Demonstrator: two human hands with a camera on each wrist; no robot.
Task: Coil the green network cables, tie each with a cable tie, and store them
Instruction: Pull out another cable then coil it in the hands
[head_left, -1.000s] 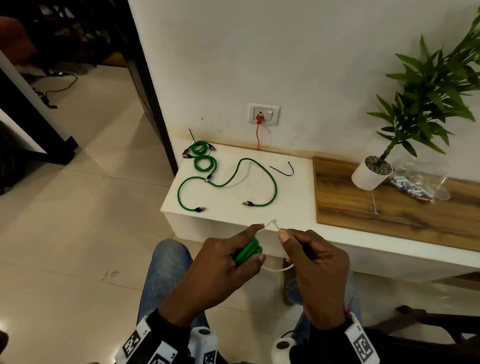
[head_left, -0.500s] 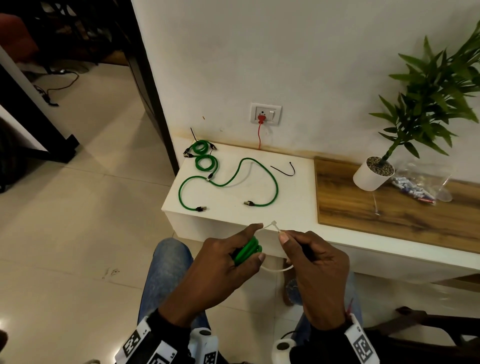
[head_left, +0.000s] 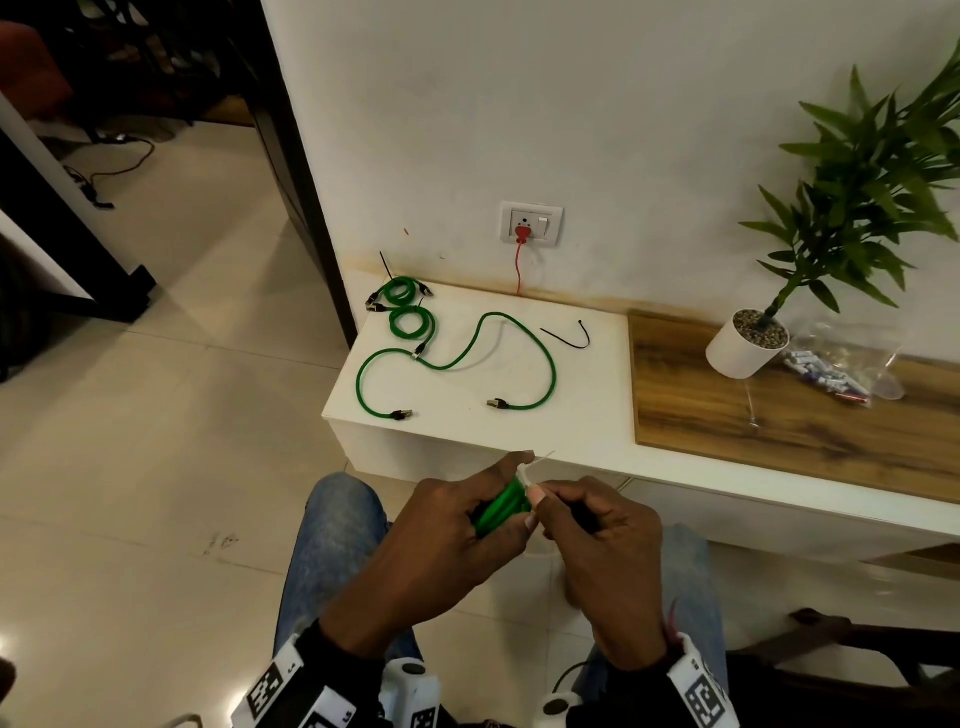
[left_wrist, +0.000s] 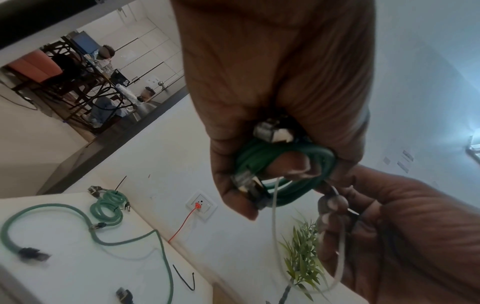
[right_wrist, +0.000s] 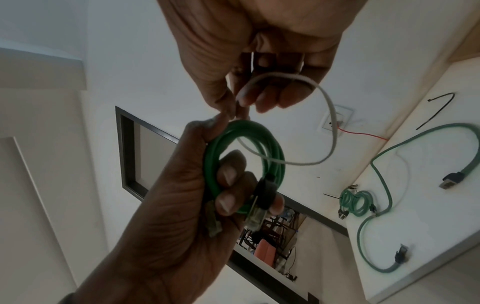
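My left hand (head_left: 521, 488) grips a coiled green cable (head_left: 496, 512) over my lap, fingers curled through the coil (right_wrist: 215, 156). My right hand (head_left: 537, 493) pinches a white cable tie (head_left: 525, 472) right against the coil. The white cable tie (right_wrist: 330, 115) passes through the coil and arcs back in a wide loop to the right fingers. On the white table (head_left: 587, 410) lie one loose green cable (head_left: 550, 374), two tied coils (head_left: 400, 291) (head_left: 413, 322) at the back left, and a black cable tie (head_left: 569, 340).
A wooden top (head_left: 779, 426) adjoins the table on the right, carrying a potted plant (head_left: 743, 348) and a clear plastic bag (head_left: 836, 374). A wall socket (head_left: 531, 224) with a red cord sits above the table. A dark door frame (head_left: 291, 156) stands to the left.
My right hand has moved left until its fingertips meet the left hand at the coil. The white tie no longer hangs in view between the hands in the head view.
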